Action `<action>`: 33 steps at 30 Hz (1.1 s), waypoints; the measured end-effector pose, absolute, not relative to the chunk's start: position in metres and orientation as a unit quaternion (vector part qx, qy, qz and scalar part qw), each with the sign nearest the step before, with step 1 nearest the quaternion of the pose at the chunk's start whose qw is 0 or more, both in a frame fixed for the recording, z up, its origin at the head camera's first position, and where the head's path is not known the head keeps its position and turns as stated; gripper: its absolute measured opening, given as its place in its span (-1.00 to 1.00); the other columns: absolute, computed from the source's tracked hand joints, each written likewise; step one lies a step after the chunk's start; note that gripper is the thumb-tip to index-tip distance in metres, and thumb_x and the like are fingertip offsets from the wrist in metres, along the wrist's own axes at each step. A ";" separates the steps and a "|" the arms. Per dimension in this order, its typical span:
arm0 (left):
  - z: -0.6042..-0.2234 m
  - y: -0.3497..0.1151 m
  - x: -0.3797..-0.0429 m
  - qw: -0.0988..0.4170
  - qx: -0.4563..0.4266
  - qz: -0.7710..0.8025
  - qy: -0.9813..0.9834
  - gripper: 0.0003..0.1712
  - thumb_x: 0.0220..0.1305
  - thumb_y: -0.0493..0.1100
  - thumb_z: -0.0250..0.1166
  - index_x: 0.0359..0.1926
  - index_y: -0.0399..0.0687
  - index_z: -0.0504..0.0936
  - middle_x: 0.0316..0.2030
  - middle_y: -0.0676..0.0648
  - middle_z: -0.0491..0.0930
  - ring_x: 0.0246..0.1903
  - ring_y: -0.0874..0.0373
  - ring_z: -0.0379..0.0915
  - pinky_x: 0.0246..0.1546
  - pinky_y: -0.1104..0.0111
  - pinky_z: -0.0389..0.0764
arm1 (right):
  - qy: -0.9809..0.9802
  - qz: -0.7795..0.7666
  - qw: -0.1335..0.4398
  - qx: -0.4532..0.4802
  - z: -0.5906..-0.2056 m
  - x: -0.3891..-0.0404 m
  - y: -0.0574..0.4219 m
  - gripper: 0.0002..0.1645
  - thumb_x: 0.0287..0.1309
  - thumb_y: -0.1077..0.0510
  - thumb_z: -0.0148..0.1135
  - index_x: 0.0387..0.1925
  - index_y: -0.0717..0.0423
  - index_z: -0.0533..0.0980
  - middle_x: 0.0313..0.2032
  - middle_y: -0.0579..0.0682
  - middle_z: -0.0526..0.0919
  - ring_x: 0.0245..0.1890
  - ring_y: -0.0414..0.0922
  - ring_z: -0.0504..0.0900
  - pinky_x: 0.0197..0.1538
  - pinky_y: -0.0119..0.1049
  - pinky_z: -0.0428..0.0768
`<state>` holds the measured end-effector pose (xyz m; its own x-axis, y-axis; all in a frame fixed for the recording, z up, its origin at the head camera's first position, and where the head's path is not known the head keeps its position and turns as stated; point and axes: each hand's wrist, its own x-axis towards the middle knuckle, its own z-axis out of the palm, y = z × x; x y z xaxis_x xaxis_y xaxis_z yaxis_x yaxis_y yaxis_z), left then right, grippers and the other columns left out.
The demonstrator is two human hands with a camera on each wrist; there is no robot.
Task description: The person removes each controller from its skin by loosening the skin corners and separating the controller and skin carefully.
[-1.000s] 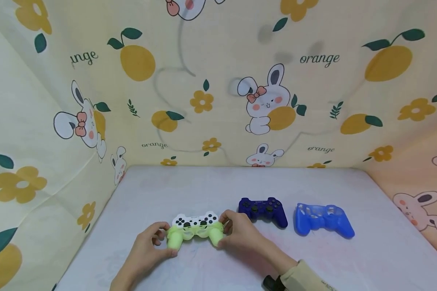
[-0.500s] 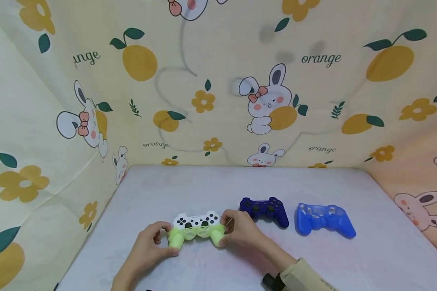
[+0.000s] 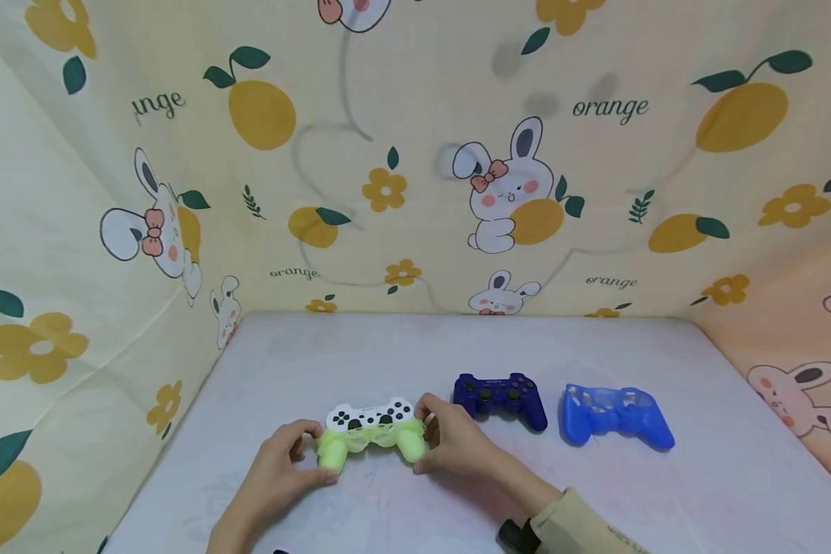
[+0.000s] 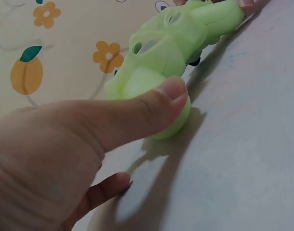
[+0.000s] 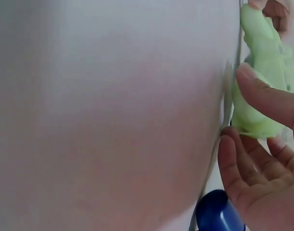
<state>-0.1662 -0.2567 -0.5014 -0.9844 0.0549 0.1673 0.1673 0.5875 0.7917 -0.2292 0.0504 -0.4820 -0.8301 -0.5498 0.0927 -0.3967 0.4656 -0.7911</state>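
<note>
In the head view, a white game controller (image 3: 370,416) sits with its lower part inside a lime-green silicone cover (image 3: 372,438). Its top face with the black buttons and sticks shows above the cover's edge. My left hand (image 3: 280,468) grips the left end, thumb at the bottom of the handle, fingers at the upper side. At the other end my right hand (image 3: 457,440) pinches the cover between thumb and fingers. In the left wrist view, the thumb (image 4: 156,103) presses on the green handle. The right wrist view shows the right thumb (image 5: 262,96) lying along the cover.
A dark blue controller (image 3: 502,396) lies just beyond my right hand. Farther right is a bright blue silicone cover (image 3: 616,418) with cut-outs. The white tabletop (image 3: 360,350) ends at a hanging cloth (image 3: 415,231) printed with rabbits and oranges.
Both hands keep hold of the covered controller in nearly the same place. Around the right corner, my right fingers and the cover's edge shift slightly.
</note>
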 end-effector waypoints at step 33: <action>-0.504 -0.251 -0.164 -0.010 -0.061 -0.618 -0.784 -0.38 -0.16 -0.21 0.64 -0.06 -0.14 0.53 -0.12 -0.19 0.50 -0.14 0.02 0.61 -0.07 0.34 0.57 | 0.845 -0.472 0.111 -0.226 -0.471 -0.243 0.057 -0.28 -0.66 0.16 0.80 -0.32 0.08 0.52 -0.42 -0.06 0.61 -0.39 -0.06 0.61 -0.27 -0.27 0.58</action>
